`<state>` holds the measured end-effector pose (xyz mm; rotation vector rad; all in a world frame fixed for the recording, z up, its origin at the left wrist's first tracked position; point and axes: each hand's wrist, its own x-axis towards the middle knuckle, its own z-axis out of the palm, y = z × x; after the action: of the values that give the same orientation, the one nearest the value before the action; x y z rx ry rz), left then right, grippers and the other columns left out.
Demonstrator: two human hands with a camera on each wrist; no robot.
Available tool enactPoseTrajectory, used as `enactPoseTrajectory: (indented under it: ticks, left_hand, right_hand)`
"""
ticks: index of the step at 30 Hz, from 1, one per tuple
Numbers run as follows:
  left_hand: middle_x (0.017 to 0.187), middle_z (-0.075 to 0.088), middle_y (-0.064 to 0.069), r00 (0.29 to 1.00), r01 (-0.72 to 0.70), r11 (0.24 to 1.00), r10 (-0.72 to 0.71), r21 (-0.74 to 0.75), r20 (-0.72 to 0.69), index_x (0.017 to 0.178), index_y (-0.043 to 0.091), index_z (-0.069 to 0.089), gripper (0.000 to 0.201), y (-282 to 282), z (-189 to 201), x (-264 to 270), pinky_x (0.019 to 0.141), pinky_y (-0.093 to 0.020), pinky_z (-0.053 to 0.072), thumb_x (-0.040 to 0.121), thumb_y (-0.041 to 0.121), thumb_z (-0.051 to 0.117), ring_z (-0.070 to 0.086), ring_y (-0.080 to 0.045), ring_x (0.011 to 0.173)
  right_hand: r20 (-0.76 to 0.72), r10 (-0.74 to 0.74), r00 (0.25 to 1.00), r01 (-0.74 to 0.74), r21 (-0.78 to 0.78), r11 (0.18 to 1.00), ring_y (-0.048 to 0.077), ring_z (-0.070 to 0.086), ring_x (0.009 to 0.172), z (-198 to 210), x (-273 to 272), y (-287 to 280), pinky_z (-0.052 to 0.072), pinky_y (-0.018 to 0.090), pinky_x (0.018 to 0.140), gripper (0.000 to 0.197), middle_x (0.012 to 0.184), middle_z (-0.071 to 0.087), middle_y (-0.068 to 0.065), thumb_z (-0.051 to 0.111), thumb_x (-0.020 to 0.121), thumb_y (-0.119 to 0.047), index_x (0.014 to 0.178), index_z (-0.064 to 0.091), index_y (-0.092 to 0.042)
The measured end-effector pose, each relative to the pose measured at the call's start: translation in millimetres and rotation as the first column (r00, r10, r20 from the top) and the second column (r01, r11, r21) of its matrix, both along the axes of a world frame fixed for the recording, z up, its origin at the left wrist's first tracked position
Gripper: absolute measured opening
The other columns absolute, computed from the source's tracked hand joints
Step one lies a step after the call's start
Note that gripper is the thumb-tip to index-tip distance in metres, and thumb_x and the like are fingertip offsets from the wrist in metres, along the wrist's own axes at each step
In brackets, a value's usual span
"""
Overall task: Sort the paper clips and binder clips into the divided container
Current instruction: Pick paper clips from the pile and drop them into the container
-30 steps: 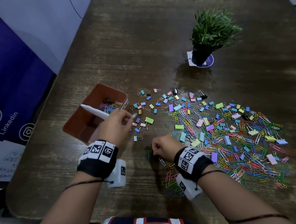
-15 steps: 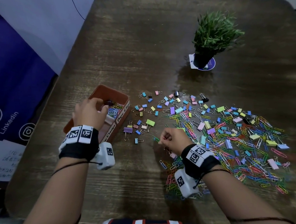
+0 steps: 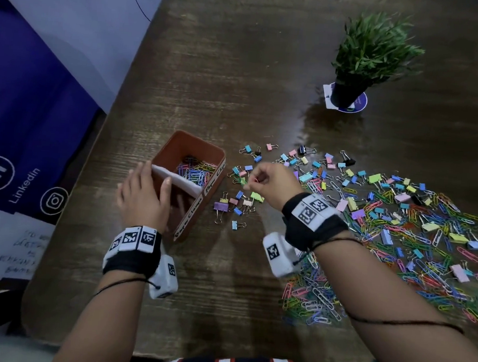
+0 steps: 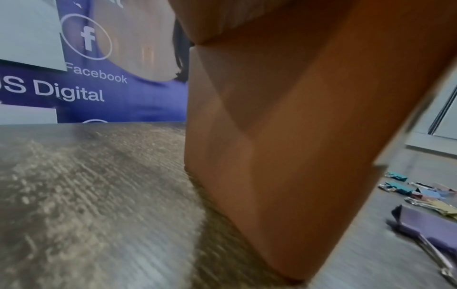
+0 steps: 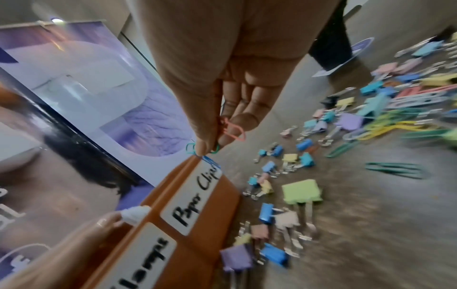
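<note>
At the far left I see a purple banner (image 3: pixel 22 143) beside the dark wooden worktop (image 3: pixel 240 68). My left hand (image 3: pixel 141 199) grips the brown divided container (image 3: pixel 190 146) — fingers over its left wall, thumb curled against the white divider (image 3: pixel 181 181). The far compartment, labelled "Paper Clips", holds coloured paper clips (image 3: pixel 194 172); what lies in the near one I cannot make out. Just right of the container, my right hand (image 3: pixel 274 182) hangs above the worktop, pinching a few paper clips (image 5: pixel 232 130) — pink, green and perhaps a blue one, though the wrist view is blurred. Below it lie scattered binder clips (image 3: pixel 239 200). Further right spreads the big mixed pile (image 3: pixel 398 234), and beyond it stands a potted plant (image 3: pixel 368 54).
</note>
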<state>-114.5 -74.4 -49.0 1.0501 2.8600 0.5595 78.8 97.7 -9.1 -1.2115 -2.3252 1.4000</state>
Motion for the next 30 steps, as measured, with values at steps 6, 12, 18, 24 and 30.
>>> enactPoseTrajectory:
  ticks: [6, 12, 18, 24, 30]
  left_hand:
    - [0.153, 0.034, -0.004, 0.999, -0.011, 1.000, 0.012, 0.014, -0.044, 0.148, 0.019, 0.031, 0.058, 0, -6, 0, 0.116, -0.047, 0.016, 0.099, 0.049, 0.031, 0.027, -0.025, 0.142]
    - [0.155, 0.031, -0.003, 0.999, -0.014, 1.000, 0.014, -0.001, -0.043, 0.149, 0.019, 0.028, 0.058, 0, -5, 1, 0.117, -0.045, 0.014, 0.099, 0.047, 0.032, 0.025, -0.022, 0.143]
    - [0.154, 0.034, -0.003, 0.999, -0.018, 1.000, 0.019, 0.014, -0.046, 0.149, 0.019, 0.030, 0.062, -1, -7, 1, 0.116, -0.044, 0.014, 0.096, 0.052, 0.025, 0.026, -0.022, 0.143]
    - [0.154, 0.032, -0.005, 1.000, -0.009, 1.000, 0.009, 0.018, -0.022, 0.149, 0.017, 0.029, 0.059, 0, -5, -1, 0.117, -0.048, 0.014, 0.099, 0.049, 0.033, 0.023, -0.025, 0.144]
    - [0.154, 0.029, -0.006, 0.997, 0.081, 0.992, -0.080, 0.099, -0.013, 0.147, 0.016, 0.032, 0.059, 15, 19, 12, 0.118, -0.047, 0.011, 0.098, 0.047, 0.038, 0.019, -0.025, 0.144]
  right_hand:
    - [0.005, 0.072, 0.997, -0.072, 0.138, 0.988, 0.004, 0.054, 0.061, 14, -76, -4, 0.049, 0.027, 0.063, 0.012, 0.062, 0.059, -0.013, 0.073, 0.081, -0.013, 0.073, 0.063, -0.016]
    - [0.006, 0.121, 0.993, -0.121, 0.111, 0.986, 0.014, 0.062, 0.092, 3, -117, -17, 0.051, 0.030, 0.087, 0.033, 0.101, 0.067, 0.000, 0.076, 0.080, -0.021, 0.110, 0.064, -0.013]
    - [-0.142, 0.045, 0.989, -0.024, 0.145, 0.989, 0.014, 0.063, 0.095, -4, -99, -20, 0.052, 0.030, 0.091, 0.020, 0.105, 0.068, 0.003, 0.062, 0.088, -0.009, 0.108, 0.066, -0.012]
    - [-0.288, -0.026, 0.957, 0.094, 0.222, 0.970, 0.011, 0.062, 0.084, -6, -46, -10, 0.054, 0.031, 0.079, 0.014, 0.092, 0.065, -0.003, 0.054, 0.091, -0.007, 0.092, 0.065, -0.016]
    - [-0.195, -0.149, 0.969, 0.175, 0.124, 0.977, 0.007, 0.063, 0.087, -23, 23, 9, 0.053, 0.024, 0.079, 0.016, 0.091, 0.065, -0.009, 0.053, 0.094, -0.011, 0.093, 0.060, -0.025]
